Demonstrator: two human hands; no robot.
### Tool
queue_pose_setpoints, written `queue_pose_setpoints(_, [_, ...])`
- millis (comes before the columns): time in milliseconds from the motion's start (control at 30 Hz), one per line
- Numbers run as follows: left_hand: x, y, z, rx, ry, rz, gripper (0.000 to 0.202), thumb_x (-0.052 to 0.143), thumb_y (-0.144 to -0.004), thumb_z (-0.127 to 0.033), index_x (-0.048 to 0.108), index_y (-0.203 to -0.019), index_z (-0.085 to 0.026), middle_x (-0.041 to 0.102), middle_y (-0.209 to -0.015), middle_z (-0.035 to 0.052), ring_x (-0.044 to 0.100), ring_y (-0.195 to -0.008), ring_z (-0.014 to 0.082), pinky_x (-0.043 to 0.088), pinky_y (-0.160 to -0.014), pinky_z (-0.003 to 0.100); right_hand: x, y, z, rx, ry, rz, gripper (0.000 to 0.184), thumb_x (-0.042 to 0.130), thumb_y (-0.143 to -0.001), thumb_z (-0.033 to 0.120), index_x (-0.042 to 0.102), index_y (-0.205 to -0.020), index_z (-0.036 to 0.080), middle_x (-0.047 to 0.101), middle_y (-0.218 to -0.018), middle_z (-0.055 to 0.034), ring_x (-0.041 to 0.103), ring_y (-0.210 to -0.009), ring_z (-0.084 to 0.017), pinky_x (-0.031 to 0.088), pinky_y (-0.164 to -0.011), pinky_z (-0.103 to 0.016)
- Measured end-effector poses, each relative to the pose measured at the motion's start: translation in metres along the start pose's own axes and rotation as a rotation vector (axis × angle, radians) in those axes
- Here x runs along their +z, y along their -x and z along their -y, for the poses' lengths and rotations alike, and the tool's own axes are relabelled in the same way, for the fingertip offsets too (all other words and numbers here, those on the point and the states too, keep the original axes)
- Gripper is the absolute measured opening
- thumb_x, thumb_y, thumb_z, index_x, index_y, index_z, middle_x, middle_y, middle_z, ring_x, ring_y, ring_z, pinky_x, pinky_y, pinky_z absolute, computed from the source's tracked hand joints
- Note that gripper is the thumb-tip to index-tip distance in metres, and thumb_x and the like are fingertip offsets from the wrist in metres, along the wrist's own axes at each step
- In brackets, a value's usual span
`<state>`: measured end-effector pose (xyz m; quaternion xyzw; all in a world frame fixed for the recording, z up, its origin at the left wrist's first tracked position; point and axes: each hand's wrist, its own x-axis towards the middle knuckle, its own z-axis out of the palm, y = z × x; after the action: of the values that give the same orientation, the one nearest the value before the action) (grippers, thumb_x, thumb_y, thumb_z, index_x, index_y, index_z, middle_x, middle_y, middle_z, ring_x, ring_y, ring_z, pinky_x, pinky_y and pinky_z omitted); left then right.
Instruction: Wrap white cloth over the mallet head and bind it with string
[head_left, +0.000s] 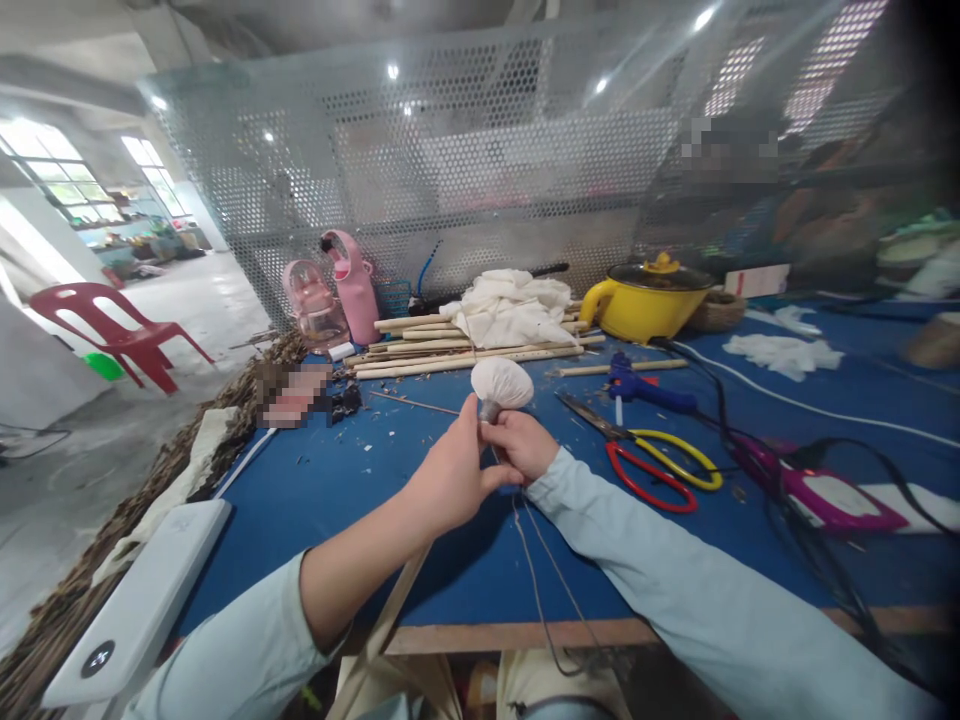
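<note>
White, rounded cloth bulb (502, 382) on a grey neck: held above the blue tabletop (315, 520), between its front edge and the pale wooden sticks (420, 366) lying toward the rear edge. Left hand (450, 475) and right hand (529, 447): fingers of both drawn narrow about the neck; exact contact partly hidden. Thin grey cord (533, 580) hangs below the hands, past the front edge. Red-and-yellow-handled metal scissors (616, 432) lie right of the bulb.

windows (54, 165) bright at left; glints on perforated panel (450, 165); upper-right corner dark
</note>
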<state>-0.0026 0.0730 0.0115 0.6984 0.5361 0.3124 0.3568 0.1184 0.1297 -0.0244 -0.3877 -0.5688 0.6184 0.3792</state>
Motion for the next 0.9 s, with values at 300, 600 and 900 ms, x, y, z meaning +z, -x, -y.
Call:
queue_pose_setpoints(300, [0.003,0.006,0.019,-0.091,-0.139,-0.082,0.023,0.04,-0.085,-0.028,0.053,-0.096,-0.012,0.062,-0.087,0.0137,0.057,-0.078,0.0224,0.041,-0.069,0.031,0.013,0.004,-0.001,0.028,-0.09,-0.043,0.03,0.071,-0.061,0.041,0.054,-0.06,0.016,0.046,-0.043,0.0038,0.042,-0.042,-0.009,0.032,-0.043,-0.022])
queue_pose_setpoints(600, [-0.01,0.007,0.031,-0.113,0.11,-0.1,0.033,0.037,-0.086,-0.048,0.048,-0.078,-0.017,0.05,-0.059,-0.0023,0.043,-0.051,0.0103,0.031,-0.05,0.022,0.016,0.016,0.008,-0.177,0.255,-0.057,0.03,0.056,-0.075,0.045,0.051,-0.069,0.016,0.05,-0.057,0.0023,0.044,-0.053,-0.01,0.034,-0.053,-0.024])
queue_pose_setpoints(900, [-0.023,0.009,0.019,-0.294,0.689,0.083,0.034,0.047,-0.08,-0.054,0.034,-0.077,-0.022,0.031,-0.053,-0.0096,0.026,-0.036,0.0033,0.017,-0.031,0.014,0.024,0.035,0.022,-0.384,0.471,-0.205,0.028,0.048,-0.082,0.036,0.047,-0.061,0.017,0.039,-0.052,0.0034,0.034,-0.05,-0.01,0.028,-0.048,-0.023])
